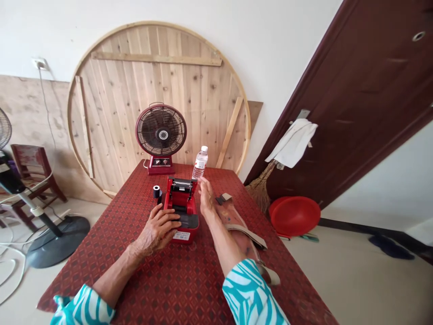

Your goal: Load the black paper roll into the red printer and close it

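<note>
A small red and black printer (185,216) sits on the table with its lid raised, showing a roller inside and a white label on its front. My left hand (158,228) rests on its front left part, fingers stretched out across the black top. Beside the raised lid, my right hand (206,198) is held upright with its fingers extended; I cannot tell whether the fingertips touch the lid. A small roll with a white end (156,192) stands left of the printer. Neither hand grips anything.
A red table fan (161,135) and a water bottle (200,163) stand on the patterned table (142,289) behind the printer. A pinkish strapped item (241,230) lies at right. A floor fan (57,239) is on the left, a red basin (295,215) on the right.
</note>
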Demonstrator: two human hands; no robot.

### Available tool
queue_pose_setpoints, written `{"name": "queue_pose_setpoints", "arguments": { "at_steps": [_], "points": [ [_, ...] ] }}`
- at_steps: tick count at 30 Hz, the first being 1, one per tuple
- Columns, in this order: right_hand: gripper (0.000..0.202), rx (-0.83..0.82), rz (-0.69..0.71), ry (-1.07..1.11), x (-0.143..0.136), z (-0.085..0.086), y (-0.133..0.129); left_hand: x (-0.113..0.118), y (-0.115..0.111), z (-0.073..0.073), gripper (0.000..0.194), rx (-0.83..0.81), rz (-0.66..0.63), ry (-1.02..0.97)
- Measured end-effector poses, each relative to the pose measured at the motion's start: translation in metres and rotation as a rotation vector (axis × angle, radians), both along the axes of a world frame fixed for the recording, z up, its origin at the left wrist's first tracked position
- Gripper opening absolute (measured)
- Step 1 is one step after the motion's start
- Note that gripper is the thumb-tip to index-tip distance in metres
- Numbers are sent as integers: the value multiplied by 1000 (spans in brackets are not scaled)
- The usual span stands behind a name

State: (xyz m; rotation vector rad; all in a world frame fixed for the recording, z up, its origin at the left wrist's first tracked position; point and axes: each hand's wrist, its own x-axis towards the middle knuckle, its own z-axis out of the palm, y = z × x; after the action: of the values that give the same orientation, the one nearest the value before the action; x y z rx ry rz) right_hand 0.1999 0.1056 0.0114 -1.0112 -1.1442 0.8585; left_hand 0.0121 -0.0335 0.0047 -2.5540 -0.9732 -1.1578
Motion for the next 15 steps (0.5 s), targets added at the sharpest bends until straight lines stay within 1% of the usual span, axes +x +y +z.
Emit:
{"name": "queue_pose_setpoints", "arguments": {
  "at_steps": [2, 5, 7, 10, 12, 15],
  "points": [
    [45, 30, 30, -33, -3, 6, -3, 0, -1, 1, 22, 9, 3, 5],
    [43, 118, 47, -102, -2, 4, -26, 0, -2, 2, 21, 25, 12, -2],
    [41, 180, 45, -166, 1, 0, -48, 0, -2, 3, 21, 32, 23, -19],
    [43, 242, 85, -266, 8, -8, -76, 0, -3, 3, 21, 26, 47, -50],
    [44, 268, 101, -310, 12, -14, -88, 0, -4, 2, 21, 12, 59, -61],
    [42, 294, 108, -360, 15, -24, -95, -1, -5, 3, 21, -8, 47, -61]
  ]
}}
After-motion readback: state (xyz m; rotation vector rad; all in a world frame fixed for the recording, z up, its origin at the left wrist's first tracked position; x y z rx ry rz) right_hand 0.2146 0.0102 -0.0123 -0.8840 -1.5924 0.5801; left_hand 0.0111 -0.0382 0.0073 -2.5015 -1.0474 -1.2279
